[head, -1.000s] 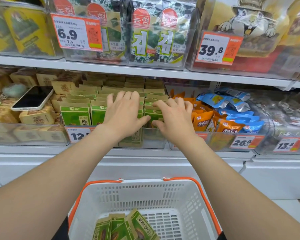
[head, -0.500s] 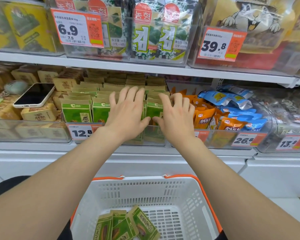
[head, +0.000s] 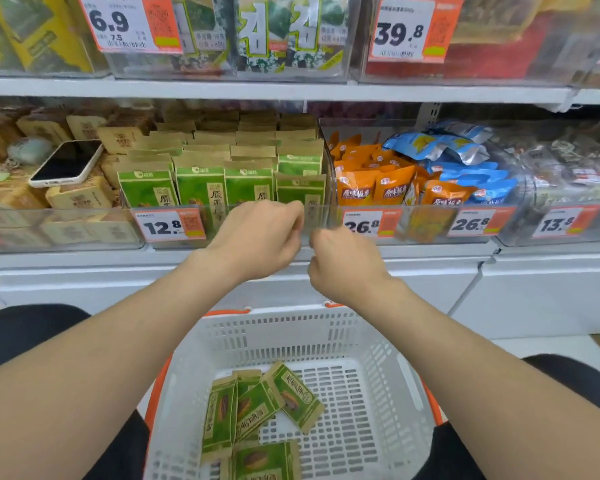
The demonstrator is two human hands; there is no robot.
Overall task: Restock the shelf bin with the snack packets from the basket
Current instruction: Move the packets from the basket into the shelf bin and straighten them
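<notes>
We've got both hands up at the shelf bin [head: 330, 202], right by its clear front wall. The left hand [head: 258, 239] and right hand [head: 343, 263] sit side by side, fingers loosely curled, nothing in either that we can see. Up at 12 o'clock the bin shows rows of stocked packets [head: 201, 188] standing upright. What matters next lies the other way: the snack packets [head: 257, 410] are straight down at 6 o'clock in the white basket [head: 326, 327], piled flat on its floor toward the 7 o'clock side. That puts them under the left forearm, so we judge the left hand nearer. Most fan out with long axes near 12-to-6, while the one nearest us lies across, 9-to-3.
</notes>
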